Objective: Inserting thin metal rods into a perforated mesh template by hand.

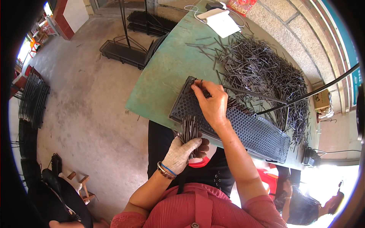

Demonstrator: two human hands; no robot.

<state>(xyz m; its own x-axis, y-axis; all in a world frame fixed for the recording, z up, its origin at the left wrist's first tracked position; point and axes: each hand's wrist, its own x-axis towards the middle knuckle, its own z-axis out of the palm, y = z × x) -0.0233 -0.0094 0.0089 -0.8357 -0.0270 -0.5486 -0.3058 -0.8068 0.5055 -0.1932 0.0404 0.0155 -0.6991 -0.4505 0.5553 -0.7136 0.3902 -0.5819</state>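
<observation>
My right hand (211, 100) covered part of the perforated black panel (262, 131); whatever lay at its fingertips was too small to tell. My gloved left hand (185, 151) hid part of the bundled strips (188, 127). The lower edge cut off my red top (171, 211).

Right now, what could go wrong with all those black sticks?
Some sticks might slip from the gloved left hand and fall, because it holds a loose-ended bunch near the table's edge. The right hand could get scratched at the black tray, since it wears no glove.
</observation>
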